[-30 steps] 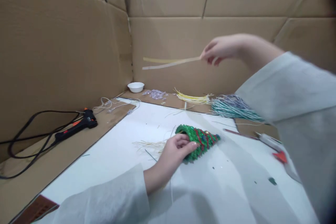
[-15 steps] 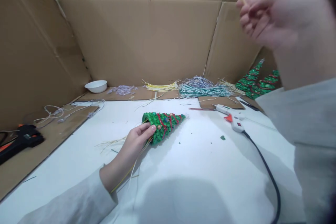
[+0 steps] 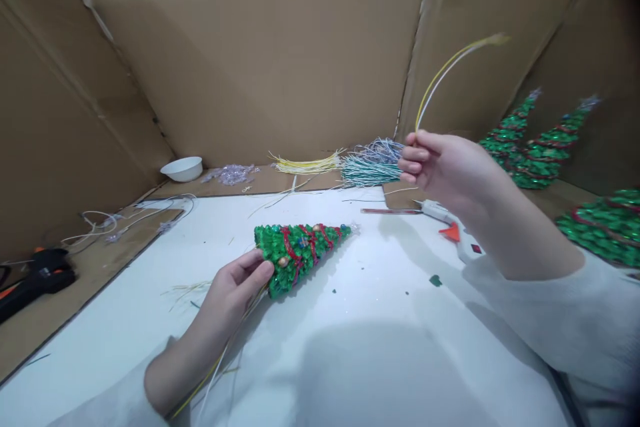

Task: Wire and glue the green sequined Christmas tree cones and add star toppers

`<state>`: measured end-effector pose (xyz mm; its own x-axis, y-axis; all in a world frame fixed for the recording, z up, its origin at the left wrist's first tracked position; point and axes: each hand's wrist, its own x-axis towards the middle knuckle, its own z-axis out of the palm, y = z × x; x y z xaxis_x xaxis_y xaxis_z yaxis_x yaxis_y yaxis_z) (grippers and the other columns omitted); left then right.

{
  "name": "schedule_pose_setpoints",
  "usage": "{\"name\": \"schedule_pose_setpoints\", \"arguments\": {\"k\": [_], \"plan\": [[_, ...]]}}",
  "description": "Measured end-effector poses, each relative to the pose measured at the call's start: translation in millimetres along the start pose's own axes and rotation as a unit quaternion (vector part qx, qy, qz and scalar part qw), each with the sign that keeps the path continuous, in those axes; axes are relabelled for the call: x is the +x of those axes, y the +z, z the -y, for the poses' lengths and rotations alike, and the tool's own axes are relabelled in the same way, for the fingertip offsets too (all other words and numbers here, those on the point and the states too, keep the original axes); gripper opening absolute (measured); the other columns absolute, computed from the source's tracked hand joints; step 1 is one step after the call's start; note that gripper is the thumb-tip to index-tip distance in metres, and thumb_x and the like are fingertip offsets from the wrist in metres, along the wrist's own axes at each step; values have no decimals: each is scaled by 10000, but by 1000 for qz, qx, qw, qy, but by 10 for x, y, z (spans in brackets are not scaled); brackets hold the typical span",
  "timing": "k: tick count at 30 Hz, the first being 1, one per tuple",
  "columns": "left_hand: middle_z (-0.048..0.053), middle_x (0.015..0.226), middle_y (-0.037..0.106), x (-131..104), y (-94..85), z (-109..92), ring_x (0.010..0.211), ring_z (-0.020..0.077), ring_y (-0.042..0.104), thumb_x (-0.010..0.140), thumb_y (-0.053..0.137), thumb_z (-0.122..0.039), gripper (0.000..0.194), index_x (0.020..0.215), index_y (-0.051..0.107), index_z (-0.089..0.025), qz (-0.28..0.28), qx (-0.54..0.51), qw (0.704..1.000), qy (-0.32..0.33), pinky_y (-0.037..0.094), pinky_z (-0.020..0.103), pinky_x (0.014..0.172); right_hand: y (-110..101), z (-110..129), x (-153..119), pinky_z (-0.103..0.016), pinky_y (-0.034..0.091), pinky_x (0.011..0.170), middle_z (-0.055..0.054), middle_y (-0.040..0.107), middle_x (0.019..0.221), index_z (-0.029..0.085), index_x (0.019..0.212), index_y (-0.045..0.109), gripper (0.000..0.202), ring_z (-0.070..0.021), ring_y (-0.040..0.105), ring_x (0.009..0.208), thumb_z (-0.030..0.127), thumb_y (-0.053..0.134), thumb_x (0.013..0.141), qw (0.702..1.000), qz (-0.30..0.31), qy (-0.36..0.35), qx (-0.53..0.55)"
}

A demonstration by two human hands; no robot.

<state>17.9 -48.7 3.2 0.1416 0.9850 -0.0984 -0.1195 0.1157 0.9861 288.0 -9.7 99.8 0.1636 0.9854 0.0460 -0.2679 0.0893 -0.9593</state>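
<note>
My left hand [image 3: 237, 290] pinches the wide base of a small green beaded tree [image 3: 295, 255], which lies on its side with its silvery tip pointing right. Red garland and small baubles wind round the tree. Thin yellow and white strands [image 3: 213, 370] trail from its base under my left wrist. Raised at the right, my right hand [image 3: 440, 163] has its fingers closed on a yellow and a white strand [image 3: 440, 77], which arch up and to the right with a blurred yellowish end.
Bundles of yellow [image 3: 307, 164] and teal [image 3: 370, 171] strands lie at the back near a white bowl [image 3: 181, 169]. A glue gun [image 3: 467, 247] is beside my right forearm, a black one [image 3: 43, 273] far left. Finished trees [image 3: 550, 147] stand right.
My right hand has come down and left with the strands, whose full arc now shows. The tree and my left hand appear slightly lower and further left; the view has shifted.
</note>
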Motion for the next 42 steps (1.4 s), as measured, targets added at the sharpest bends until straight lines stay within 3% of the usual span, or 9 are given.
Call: {"name": "schedule_pose_setpoints", "arguments": {"k": [4,8,11,17,23,26,30,37,42], "plan": [[91,992,716,-18,7,19,969,251,638,713,703,-388,388,1026,682,-159,-18,19,1000,5,477,333,871,-137,21,64,-195,308,432,62,249,531,182,648,450,308,-54,308,447,225,361,940,999,28,-36,-26],[87,1041,701,-34,-7,45,995,263,620,683,726,-371,383,1009,691,-173,-31,46,998,4,477,322,857,-250,56,157,-215,392,523,-18,474,669,117,784,630,253,-62,463,578,40,397,845,993,21,-57,-102],[72,1061,694,-46,-33,73,988,252,616,692,717,-379,346,987,701,-199,-28,70,997,12,475,302,845,-280,66,197,-191,336,476,-10,432,629,87,793,664,297,-43,407,546,-34,393,784,991,-24,-72,-106],[73,1019,698,-52,-90,121,915,245,621,688,713,-386,337,982,710,-219,9,117,993,31,492,305,800,-273,51,177,-148,295,443,37,318,501,164,655,618,377,-29,336,467,208,372,937,979,40,-93,-178],[52,913,677,-77,-133,167,832,197,584,736,674,-339,273,988,697,-236,38,169,983,61,465,269,771,-211,32,142,-141,382,491,-23,558,696,120,815,641,227,-32,491,551,-11,457,788,985,38,-58,-158],[36,875,650,-100,-150,184,785,180,560,757,654,-324,226,969,680,-253,53,208,974,69,455,264,741,-229,13,166,-133,320,427,1,474,631,120,764,643,201,-19,416,499,27,467,792,984,31,-65,-165],[38,864,634,-132,-135,164,780,192,542,760,644,-318,166,911,674,-256,61,274,954,107,448,263,701,-266,-18,181,-131,234,370,40,320,512,164,694,641,220,-27,320,443,252,510,847,967,107,-91,-212],[19,998,626,-205,-208,258,1003,234,543,781,626,-234,349,1112,597,-340,113,360,910,172,441,270,818,-214,-49,170,-134,312,389,-29,564,670,146,785,688,177,-24,392,463,76,527,757,974,114,-25,-194],[24,1040,615,-216,-250,309,1003,235,541,785,624,-237,337,1107,588,-330,126,372,906,162,440,268,819,-235,-62,185,-126,208,353,43,327,506,161,706,669,174,-27,285,433,230,548,810,962,140,-50,-228]]}}
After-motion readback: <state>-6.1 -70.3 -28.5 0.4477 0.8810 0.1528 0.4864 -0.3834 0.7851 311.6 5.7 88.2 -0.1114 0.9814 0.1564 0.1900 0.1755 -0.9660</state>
